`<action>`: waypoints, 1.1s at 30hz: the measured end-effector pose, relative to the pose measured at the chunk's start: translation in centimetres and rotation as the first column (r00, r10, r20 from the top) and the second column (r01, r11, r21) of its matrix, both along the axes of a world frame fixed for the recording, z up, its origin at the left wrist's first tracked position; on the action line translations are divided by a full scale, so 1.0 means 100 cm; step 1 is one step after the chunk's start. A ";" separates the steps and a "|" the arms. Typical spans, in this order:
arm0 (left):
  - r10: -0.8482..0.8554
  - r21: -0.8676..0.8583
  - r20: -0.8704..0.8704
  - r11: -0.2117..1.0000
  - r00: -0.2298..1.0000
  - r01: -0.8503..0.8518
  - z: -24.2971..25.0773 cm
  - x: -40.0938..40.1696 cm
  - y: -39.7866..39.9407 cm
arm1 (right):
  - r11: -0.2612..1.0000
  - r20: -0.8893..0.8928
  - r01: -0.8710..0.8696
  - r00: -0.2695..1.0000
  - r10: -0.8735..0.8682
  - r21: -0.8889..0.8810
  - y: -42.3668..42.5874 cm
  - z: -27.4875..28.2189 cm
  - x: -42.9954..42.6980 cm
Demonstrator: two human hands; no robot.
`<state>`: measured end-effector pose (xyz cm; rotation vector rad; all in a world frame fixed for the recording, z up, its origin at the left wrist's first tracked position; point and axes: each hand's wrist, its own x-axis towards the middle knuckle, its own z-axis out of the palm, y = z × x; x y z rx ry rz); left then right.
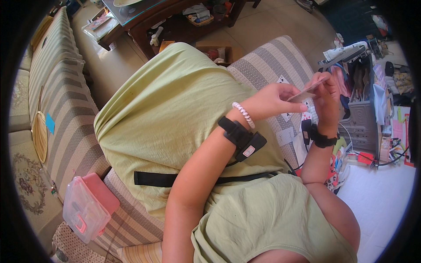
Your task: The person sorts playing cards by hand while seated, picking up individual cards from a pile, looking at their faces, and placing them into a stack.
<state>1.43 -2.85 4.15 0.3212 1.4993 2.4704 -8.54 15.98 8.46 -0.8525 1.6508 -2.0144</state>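
A thin, pale, flat piece like a playing card [307, 92], seen at a slant, is between my two hands. My left hand [284, 98] pinches its lower left end with thumb and fingers; a beaded band and a black strap with a small device are on that wrist. My right hand [326, 88] grips its upper right end, its fingers partly hidden. Whether it is one card or a few stacked cannot be told. On the striped seat beneath lie several playing cards, among them a spade card [281, 80], a red diamond card [306, 116] and a face-down card [285, 136].
A grey plastic basket [363, 121] full of things stands at the right, cluttered items around it. A clear box with pink parts [84, 210] sits lower left. A straw fan [40, 136] rests on the sofa. Ahead are a dark wooden table [141, 33] and a cardboard box [232, 54].
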 end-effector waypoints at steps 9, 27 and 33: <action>0.114 0.063 0.048 0.991 0.992 -0.117 0.004 0.002 -0.001 | 0.997 -0.057 0.040 0.998 -0.037 0.065 -0.001 -0.004 -0.003; -0.410 0.676 0.136 0.704 0.902 0.218 -0.007 0.001 -0.004 | 0.976 -0.089 0.082 0.994 -0.065 0.201 0.004 -0.023 -0.010; -0.454 0.616 0.070 0.720 0.888 0.319 -0.011 -0.004 -0.004 | 0.987 -0.028 0.096 0.995 -0.093 0.129 -0.009 -0.016 0.001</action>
